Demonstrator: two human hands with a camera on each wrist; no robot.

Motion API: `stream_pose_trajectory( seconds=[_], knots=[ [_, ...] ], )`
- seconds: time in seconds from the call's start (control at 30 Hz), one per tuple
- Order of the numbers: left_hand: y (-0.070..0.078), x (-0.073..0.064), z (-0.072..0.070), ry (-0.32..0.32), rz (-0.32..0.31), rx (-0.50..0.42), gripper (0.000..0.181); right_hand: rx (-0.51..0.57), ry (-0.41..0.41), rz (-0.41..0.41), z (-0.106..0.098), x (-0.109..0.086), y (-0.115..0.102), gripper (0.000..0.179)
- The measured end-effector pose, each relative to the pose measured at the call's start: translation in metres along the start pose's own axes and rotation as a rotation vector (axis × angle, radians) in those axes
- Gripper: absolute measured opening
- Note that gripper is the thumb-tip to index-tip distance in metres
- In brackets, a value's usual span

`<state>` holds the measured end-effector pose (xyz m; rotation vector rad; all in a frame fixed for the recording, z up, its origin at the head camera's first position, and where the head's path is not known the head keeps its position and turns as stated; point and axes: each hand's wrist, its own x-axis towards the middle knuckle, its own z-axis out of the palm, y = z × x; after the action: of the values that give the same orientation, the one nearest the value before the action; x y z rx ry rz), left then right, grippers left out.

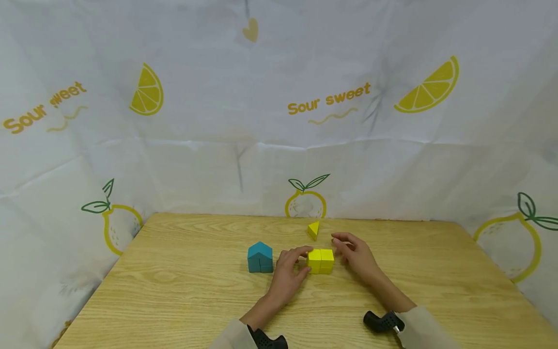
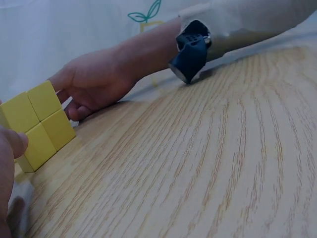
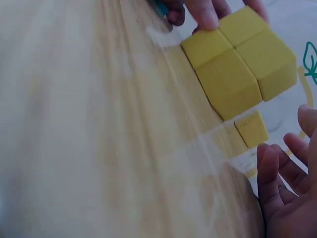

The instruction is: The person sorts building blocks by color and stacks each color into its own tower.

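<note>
A square stack of yellow blocks (image 1: 320, 261), two wide and two high, stands on the wooden table. At its left side my left hand (image 1: 286, 274) holds it, thumb near the front and fingers toward the back. My right hand (image 1: 357, 257) is just to the right of the stack, apart from it, with loosely bent fingers and nothing in them. Behind the stack is a yellow triangular block (image 1: 314, 230). Left of my left hand stands a teal house shape of blocks (image 1: 260, 258) with a pointed top. In the right wrist view, the yellow stack (image 3: 240, 62) shows its joints.
The wooden table (image 1: 174, 300) reaches back to a white cloth (image 1: 209, 179) printed with lemons and lettering, which also hangs at both sides. Black devices (image 1: 383, 322) are strapped at both wrists, over light sleeves.
</note>
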<state>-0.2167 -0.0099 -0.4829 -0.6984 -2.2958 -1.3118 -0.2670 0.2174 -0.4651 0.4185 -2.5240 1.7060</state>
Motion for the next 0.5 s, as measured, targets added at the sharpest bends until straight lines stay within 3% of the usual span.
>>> stream_pose_trajectory(
  seconds=[0.2,0.5],
  knots=[
    [-0.001,0.001,0.000,0.007,0.011,0.002,0.050,-0.037,-0.016,0.013,-0.001,0.016,-0.003,0.044],
    [-0.001,0.001,0.000,-0.019,-0.013,0.000,0.049,-0.146,-0.036,-0.127,0.007,0.033,-0.004,0.039]
  ],
)
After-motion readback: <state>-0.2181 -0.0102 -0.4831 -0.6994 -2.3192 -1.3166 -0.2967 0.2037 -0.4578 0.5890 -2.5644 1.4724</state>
